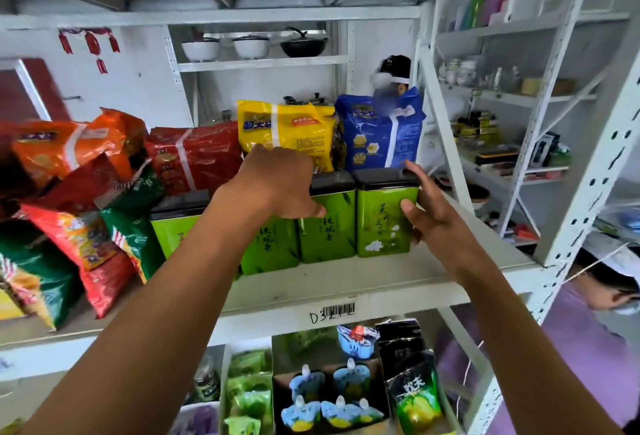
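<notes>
Down low and closest, blue spouted pouches (332,400) sit in a box on the lower shelf, and a person in a purple top (588,330) stands to the right of the rack. Above them, two bare forearms reach up to the white shelf board (346,289), where four green tea tins with black lids stand upright in a row. The right hand (429,213) has the fourth tin (386,230), at the right end; its grip is clamped on the tin's right edge, thumb on the front face and fingers up the side to the lid. The left hand (277,185) drapes over the top of the second tin (270,254), its grip closed there, thumb out across the front towards the third tin (327,233). The first tin (173,230) stands untouched. Just behind the tins lean a red bag (197,154), a yellow bag (287,126) and a blue bag (381,129). Farther back, white bowls (201,48) and a black wok (304,45) rest on a high shelf.
</notes>
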`<state>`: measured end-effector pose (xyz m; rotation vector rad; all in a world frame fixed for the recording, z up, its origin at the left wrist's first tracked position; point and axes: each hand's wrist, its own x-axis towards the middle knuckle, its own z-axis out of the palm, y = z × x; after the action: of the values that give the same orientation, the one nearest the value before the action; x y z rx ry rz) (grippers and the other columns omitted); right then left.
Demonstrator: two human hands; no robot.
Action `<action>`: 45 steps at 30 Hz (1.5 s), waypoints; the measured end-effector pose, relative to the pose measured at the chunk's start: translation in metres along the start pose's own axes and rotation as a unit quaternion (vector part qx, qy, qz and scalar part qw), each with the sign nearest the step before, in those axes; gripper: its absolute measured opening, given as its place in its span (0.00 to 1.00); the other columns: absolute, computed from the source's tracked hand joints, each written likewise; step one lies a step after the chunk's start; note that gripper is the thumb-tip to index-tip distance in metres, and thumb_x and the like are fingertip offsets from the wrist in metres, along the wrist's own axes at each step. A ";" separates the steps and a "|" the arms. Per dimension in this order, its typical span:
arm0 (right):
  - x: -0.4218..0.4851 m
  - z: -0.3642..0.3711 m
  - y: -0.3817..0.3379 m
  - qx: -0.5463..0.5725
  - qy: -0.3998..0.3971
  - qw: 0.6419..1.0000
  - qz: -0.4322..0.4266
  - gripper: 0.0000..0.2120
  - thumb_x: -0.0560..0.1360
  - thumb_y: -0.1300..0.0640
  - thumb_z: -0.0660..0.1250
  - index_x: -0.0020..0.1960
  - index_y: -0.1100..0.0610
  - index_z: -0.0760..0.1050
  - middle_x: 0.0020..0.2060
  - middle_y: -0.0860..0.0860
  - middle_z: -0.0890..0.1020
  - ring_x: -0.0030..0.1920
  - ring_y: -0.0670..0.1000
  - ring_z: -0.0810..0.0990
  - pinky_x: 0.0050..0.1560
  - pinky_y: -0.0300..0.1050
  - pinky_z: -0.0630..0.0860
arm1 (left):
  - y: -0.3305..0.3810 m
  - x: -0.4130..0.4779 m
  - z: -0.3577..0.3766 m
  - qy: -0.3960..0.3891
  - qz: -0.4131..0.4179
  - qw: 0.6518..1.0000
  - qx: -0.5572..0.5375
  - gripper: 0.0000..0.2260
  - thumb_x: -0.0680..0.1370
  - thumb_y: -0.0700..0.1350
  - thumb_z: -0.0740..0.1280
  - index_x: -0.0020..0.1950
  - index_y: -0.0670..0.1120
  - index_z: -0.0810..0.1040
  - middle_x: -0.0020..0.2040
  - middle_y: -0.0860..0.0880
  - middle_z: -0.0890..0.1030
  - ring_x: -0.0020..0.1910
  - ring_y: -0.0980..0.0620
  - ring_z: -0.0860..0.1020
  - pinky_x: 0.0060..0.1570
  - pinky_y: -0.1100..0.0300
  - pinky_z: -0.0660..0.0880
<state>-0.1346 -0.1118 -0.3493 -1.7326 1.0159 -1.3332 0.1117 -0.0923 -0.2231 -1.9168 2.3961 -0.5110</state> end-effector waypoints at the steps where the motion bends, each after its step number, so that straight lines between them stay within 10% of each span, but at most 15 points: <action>1: -0.003 0.003 0.000 0.004 0.034 0.999 0.001 0.29 0.85 0.59 0.62 0.82 0.44 0.57 0.73 0.51 0.75 0.50 0.34 0.82 0.40 0.31 0.76 | 0.001 -0.004 0.003 0.013 -0.005 1.000 0.006 0.25 0.75 0.69 0.68 0.39 0.50 0.67 0.39 0.51 0.72 0.44 0.46 0.73 0.52 0.49 0.68; 5: -0.030 0.016 -0.013 -0.024 0.185 0.980 -0.072 0.28 0.81 0.65 0.68 0.77 0.46 0.68 0.76 0.46 0.73 0.71 0.45 0.75 0.49 0.41 0.80 | 0.004 -0.047 0.021 0.218 0.025 0.967 -0.128 0.20 0.80 0.60 0.67 0.62 0.46 0.79 0.60 0.48 0.79 0.62 0.46 0.76 0.66 0.46 0.73; 8: -0.069 0.043 -0.030 0.022 0.201 0.972 -0.123 0.14 0.81 0.69 0.65 0.61 0.54 0.78 0.58 0.54 0.84 0.53 0.52 0.84 0.36 0.43 0.75 | 0.010 -0.111 0.033 0.316 0.118 0.875 -0.348 0.10 0.82 0.50 0.67 0.59 0.48 0.82 0.55 0.53 0.81 0.55 0.53 0.80 0.53 0.52 0.78; 12: -0.109 0.104 -0.031 0.051 0.088 0.994 -0.045 0.10 0.82 0.70 0.63 0.50 0.60 0.81 0.36 0.55 0.84 0.30 0.45 0.79 0.28 0.34 0.69 | 0.006 -0.175 0.090 0.143 0.118 0.887 -0.422 0.07 0.80 0.52 0.64 0.51 0.54 0.81 0.47 0.57 0.82 0.46 0.57 0.79 0.44 0.54 0.78; 15: -0.129 0.156 -0.002 -0.025 0.011 0.999 0.017 0.14 0.82 0.68 0.65 0.49 0.51 0.84 0.36 0.53 0.85 0.34 0.48 0.82 0.36 0.38 0.76 | -0.021 -0.202 0.183 -0.008 0.034 0.916 -0.399 0.12 0.78 0.57 0.59 0.54 0.56 0.79 0.51 0.56 0.83 0.50 0.53 0.81 0.51 0.51 0.79; 20: -0.184 0.221 0.068 -0.079 -0.049 0.975 0.203 0.10 0.77 0.52 0.68 0.48 0.37 0.85 0.47 0.48 0.88 0.43 0.54 0.88 0.34 0.45 0.79 | -0.069 -0.261 0.342 -0.245 -0.079 0.871 -0.418 0.34 0.70 0.65 0.58 0.71 0.49 0.75 0.66 0.48 0.80 0.64 0.47 0.78 0.63 0.53 0.74; 29: -0.272 0.258 0.138 -0.076 -0.107 0.895 0.426 0.09 0.81 0.61 0.69 0.57 0.48 0.81 0.55 0.51 0.84 0.51 0.54 0.88 0.55 0.67 0.82 | -0.051 -0.394 0.468 -0.349 -0.143 0.755 -0.536 0.22 0.75 0.61 0.59 0.59 0.49 0.81 0.58 0.50 0.83 0.53 0.55 0.80 0.51 0.65 0.72; 34: -0.278 0.268 0.135 -0.082 -0.094 0.888 0.443 0.07 0.83 0.59 0.67 0.58 0.50 0.80 0.57 0.51 0.85 0.48 0.48 0.88 0.44 0.43 0.83 | -0.042 -0.438 0.493 -0.348 -0.207 0.704 -0.584 0.09 0.80 0.40 0.69 0.51 0.55 0.77 0.52 0.52 0.83 0.46 0.59 0.82 0.47 0.67 0.76; 45: -0.320 0.268 0.152 -0.116 -0.091 0.887 0.438 0.16 0.82 0.63 0.67 0.61 0.42 0.76 0.61 0.54 0.83 0.52 0.49 0.85 0.43 0.43 0.83 | -0.024 -0.479 0.526 -0.340 -0.244 0.669 -0.615 0.19 0.68 0.54 0.75 0.57 0.56 0.77 0.58 0.48 0.83 0.48 0.55 0.82 0.51 0.58 0.76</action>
<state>0.0522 0.1288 -0.6717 -1.2349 1.6203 -0.4701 0.3688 0.2375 -0.7994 -2.3110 1.6006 1.9762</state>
